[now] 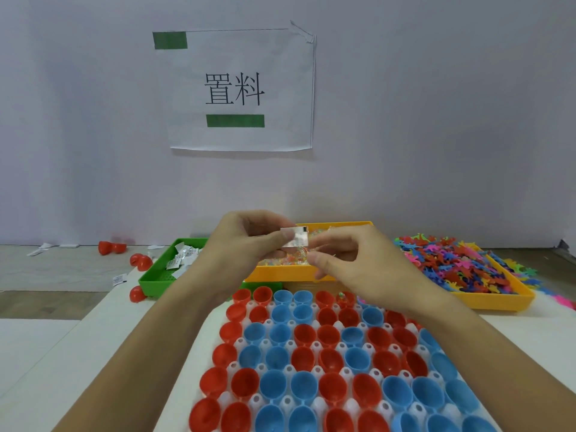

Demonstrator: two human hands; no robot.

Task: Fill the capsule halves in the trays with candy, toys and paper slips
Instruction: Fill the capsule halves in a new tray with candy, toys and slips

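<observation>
A white tray (316,403) in front of me holds several red and blue capsule halves, open side up. One red half (345,299) in the far row has small candy in it. Above the tray's far edge, both hands meet on a small clear candy packet (298,244) with a white top strip. My left hand (246,244) pinches its left side and my right hand (346,260) pinches its right side. Behind the hands lies a yellow tray of candy packets (280,271).
A green tray (156,275) of folded paper slips stands at the left. A yellow tray (498,299) heaped with colourful plastic toys stands at the right. Loose red capsule halves (140,261) and stray slips lie left of the green tray. A paper sign (237,88) hangs on the wall.
</observation>
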